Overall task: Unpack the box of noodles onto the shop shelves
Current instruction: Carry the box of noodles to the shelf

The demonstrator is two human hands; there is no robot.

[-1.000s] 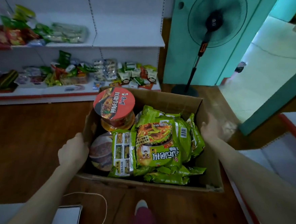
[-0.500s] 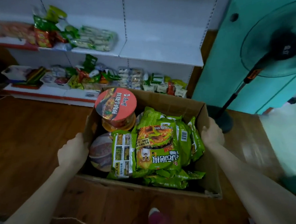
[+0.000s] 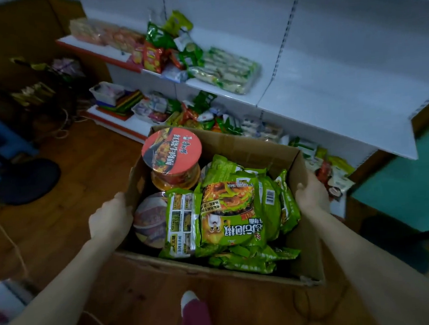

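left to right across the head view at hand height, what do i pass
left hand gripping the left wall of the brown cardboard box → round reddish-lidded noodle bowl → green plastic noodle packets → right hand on its right wall

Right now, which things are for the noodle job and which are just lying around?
For the job: cardboard box, held by the left hand and right hand; red-lidded noodle cup; green noodle packets; bare white shelf.
Just lying about: dark round base on the floor; snack packets already shelved; coloured stack on the bottom shelf.
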